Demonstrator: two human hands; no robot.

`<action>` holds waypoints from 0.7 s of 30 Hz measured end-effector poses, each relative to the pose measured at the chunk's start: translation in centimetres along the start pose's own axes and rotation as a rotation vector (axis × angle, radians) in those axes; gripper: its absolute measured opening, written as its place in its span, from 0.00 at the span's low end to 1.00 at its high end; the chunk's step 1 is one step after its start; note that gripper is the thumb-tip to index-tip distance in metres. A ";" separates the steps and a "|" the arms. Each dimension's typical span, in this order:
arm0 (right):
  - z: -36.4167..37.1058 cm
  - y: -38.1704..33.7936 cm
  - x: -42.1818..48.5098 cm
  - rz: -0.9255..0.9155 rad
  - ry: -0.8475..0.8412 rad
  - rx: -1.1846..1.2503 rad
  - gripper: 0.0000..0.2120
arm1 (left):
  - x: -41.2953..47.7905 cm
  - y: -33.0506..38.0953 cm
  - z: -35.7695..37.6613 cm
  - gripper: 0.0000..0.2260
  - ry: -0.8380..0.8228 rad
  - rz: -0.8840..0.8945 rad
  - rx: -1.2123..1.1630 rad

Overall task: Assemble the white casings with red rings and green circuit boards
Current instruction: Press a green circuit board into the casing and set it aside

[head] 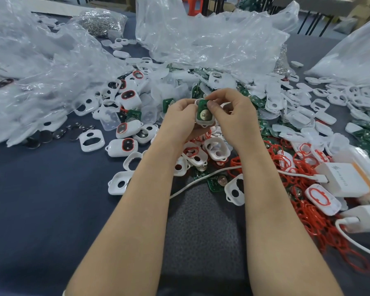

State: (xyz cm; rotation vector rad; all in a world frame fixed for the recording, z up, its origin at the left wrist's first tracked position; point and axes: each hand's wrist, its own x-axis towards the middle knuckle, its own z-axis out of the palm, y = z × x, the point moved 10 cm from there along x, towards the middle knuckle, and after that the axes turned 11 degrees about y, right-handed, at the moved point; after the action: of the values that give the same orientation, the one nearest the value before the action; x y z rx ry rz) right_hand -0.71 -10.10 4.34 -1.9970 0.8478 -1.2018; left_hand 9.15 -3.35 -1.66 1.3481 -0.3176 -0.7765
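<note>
One white casing [205,124] (circuit board [203,114] inside) gripped by left hand [180,116], right hand [235,116].

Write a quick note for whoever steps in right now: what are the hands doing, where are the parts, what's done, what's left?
Left grip holds a white casing from its left side. Right grip pinches its top, thumb at the upper edge of the green circuit board lying in it.
Done: several ringed casings lie to the left.
Left: seat this board. Many empty casings, red rings and loose boards lie on the table.
</note>
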 end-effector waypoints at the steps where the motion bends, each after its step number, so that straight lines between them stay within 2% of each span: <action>1: 0.0 0.0 0.0 -0.004 0.007 -0.011 0.06 | 0.0 0.0 0.0 0.08 0.002 0.000 0.000; 6: 0.1 -0.1 0.0 -0.036 0.037 -0.063 0.06 | 0.1 -0.1 -0.1 0.09 0.015 -0.004 -0.011; 11: 0.2 0.1 -0.1 -0.025 0.053 -0.079 0.08 | 0.1 0.2 0.0 0.04 -0.012 0.063 0.036; 14: 0.2 0.7 -0.1 0.034 0.061 -0.063 0.09 | 0.0 0.5 -0.1 0.08 -0.025 0.114 0.043; 17: 0.6 1.5 -0.2 0.134 0.037 -0.002 0.04 | 0.1 0.8 -0.1 0.09 -0.029 0.161 0.057; 21: 0.7 1.5 -0.1 0.156 0.059 0.008 0.04 | 0.1 1.1 0.1 0.10 -0.021 0.244 0.124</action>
State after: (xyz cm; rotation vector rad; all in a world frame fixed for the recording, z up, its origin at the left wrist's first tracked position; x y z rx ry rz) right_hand -0.38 -10.80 2.82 -1.8599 1.0070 -1.1768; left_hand 9.56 -3.47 -0.58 1.3866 -0.5432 -0.5747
